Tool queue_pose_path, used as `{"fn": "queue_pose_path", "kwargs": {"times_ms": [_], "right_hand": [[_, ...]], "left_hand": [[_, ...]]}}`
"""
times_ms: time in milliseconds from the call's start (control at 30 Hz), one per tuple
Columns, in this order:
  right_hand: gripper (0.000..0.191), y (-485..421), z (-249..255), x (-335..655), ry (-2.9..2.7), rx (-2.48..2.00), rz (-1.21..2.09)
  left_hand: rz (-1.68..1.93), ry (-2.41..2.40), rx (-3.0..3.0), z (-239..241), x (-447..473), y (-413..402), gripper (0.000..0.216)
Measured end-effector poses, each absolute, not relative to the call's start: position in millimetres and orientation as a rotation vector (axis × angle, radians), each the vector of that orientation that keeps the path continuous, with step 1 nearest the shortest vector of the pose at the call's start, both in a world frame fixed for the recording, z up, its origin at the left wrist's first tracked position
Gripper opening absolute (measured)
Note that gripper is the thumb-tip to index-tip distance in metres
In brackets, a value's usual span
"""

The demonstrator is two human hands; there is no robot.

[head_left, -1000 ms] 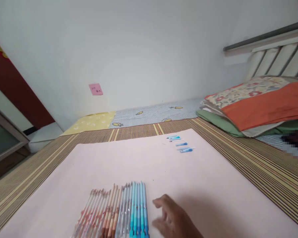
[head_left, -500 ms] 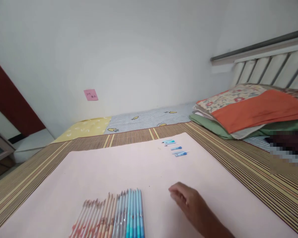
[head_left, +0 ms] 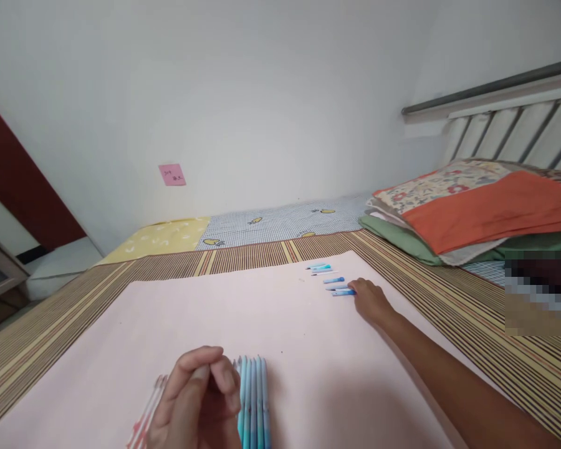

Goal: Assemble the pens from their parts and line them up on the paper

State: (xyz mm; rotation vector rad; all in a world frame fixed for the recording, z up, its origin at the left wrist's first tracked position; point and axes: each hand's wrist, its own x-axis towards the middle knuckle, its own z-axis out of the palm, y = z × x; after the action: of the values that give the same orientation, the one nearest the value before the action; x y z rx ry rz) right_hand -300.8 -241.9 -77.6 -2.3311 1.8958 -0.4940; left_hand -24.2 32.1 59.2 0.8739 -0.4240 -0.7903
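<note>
My right hand (head_left: 371,300) reaches to the far right of the pale pink sheet (head_left: 243,312). Its fingertips are pinched at the right end of a short blue pen cap (head_left: 343,292), which still lies on the sheet. Just beyond it are several more small blue pieces, among them a blue cap (head_left: 333,280) and a turquoise one (head_left: 321,267). Nearer to me, my left hand (head_left: 196,399) is curled above the row of pens, thumb against the fingers; whatever may be inside is hidden. It covers the row's middle. Blue pens (head_left: 253,399) show on its right, red-and-white pens (head_left: 147,411) on its left.
Beneath the sheet lies a striped mat (head_left: 243,257). Folded cloths, orange and floral (head_left: 490,206), are piled at the right by a white radiator (head_left: 518,131). A pink note (head_left: 172,175) is stuck to the wall behind. Part of the right edge is pixelated.
My right hand has moved forward from the middle of the sheet to the small blue pieces. My left hand has come into view over the pen row, hiding its middle.
</note>
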Motion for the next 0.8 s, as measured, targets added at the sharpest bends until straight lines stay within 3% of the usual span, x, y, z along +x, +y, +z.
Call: {"fn": "queue_pose_path", "kwargs": {"times_ms": [67,200,500,800], "right_hand": [[0.019,-248.0,-80.2,-304.5,1.891,-2.327,-0.47],[0.031,-264.3,-79.0,-305.4,1.828,-2.338,-0.411],[0.033,-289.2,-72.2,-293.3,1.78,-2.277,-0.226],[0.031,-272.7,-57.9,-288.6,1.682,-2.245,-0.452]], "left_hand": [[-0.815,-0.418,0.887,56.6,-23.0,28.8,0.016],[-0.871,-0.443,0.891,50.0,-23.9,29.2,0.017],[-0.858,-0.486,0.932,41.9,-22.5,18.0,0.019],[-0.835,-0.409,0.97,21.7,-6.7,4.1,0.019]]}}
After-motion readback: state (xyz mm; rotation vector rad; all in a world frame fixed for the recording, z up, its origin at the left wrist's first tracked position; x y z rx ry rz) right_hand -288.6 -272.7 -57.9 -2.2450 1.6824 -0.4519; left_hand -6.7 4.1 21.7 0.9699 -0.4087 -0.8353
